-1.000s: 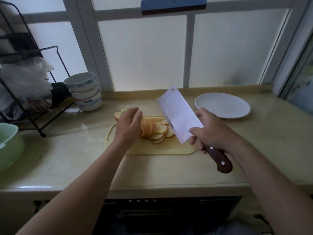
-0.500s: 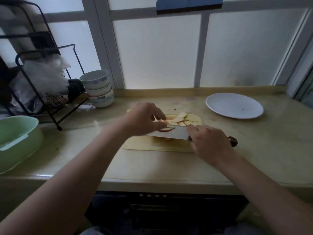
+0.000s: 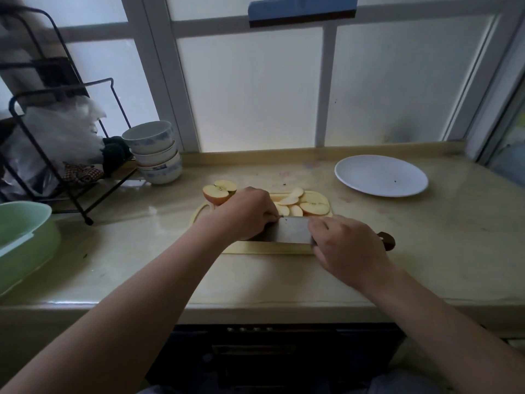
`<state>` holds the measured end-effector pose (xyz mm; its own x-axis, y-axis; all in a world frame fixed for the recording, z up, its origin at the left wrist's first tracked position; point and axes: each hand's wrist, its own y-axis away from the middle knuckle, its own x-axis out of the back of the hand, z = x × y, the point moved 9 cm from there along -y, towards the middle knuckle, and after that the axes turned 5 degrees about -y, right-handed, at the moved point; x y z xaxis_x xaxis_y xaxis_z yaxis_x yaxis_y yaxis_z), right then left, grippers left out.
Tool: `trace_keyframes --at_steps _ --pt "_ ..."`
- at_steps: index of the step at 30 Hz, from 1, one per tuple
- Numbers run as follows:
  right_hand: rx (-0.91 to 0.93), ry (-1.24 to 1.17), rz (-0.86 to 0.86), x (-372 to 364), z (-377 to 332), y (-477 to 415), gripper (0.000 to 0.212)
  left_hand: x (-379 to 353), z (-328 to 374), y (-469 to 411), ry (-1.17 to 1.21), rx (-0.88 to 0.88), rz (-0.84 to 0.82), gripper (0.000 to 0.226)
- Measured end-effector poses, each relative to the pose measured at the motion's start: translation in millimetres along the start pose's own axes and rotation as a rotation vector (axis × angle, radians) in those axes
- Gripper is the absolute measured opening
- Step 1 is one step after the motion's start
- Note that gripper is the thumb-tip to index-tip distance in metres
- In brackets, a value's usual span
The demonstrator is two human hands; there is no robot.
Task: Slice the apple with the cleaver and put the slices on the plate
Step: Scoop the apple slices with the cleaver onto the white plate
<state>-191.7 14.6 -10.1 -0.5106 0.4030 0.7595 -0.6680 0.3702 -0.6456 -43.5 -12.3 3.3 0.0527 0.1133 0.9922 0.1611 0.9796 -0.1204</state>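
Observation:
The cleaver (image 3: 292, 234) lies with its blade nearly flat on the yellow cutting board (image 3: 267, 248). My right hand (image 3: 348, 251) grips its brown handle, whose end sticks out to the right. My left hand (image 3: 245, 213) covers the blade's left end with its fingers curled down; what they hold is hidden. Several apple slices (image 3: 306, 204) lie fanned on the board just behind the blade. Two apple halves (image 3: 218, 191), cut faces up, sit at the board's back left corner. The white plate (image 3: 380, 175) stands bare at the back right.
A stack of blue-patterned bowls (image 3: 154, 155) and a black wire rack (image 3: 56, 132) with plastic bags stand at the back left. A green basin (image 3: 22, 240) sits at the left edge. The counter's front edge runs below my arms.
The cleaver came down from the air and now lies nearly flat on the board. My left hand closed over its left end. The view shifted, showing the apple halves.

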Motion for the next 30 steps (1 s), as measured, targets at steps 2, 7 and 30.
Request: trace_keyframes --at_steps 2,7,30 --pt "0.019 0.000 0.013 6 0 3 0.023 -1 -3 -5 -0.003 0.006 -0.005 0.022" --pt "0.040 0.015 0.023 18 5 11 0.027 16 -30 -16 0.141 0.149 0.057 0.018" --pt "-0.148 0.152 -0.040 27 42 23 0.027 12 -86 29 0.975 0.427 0.364 0.012"
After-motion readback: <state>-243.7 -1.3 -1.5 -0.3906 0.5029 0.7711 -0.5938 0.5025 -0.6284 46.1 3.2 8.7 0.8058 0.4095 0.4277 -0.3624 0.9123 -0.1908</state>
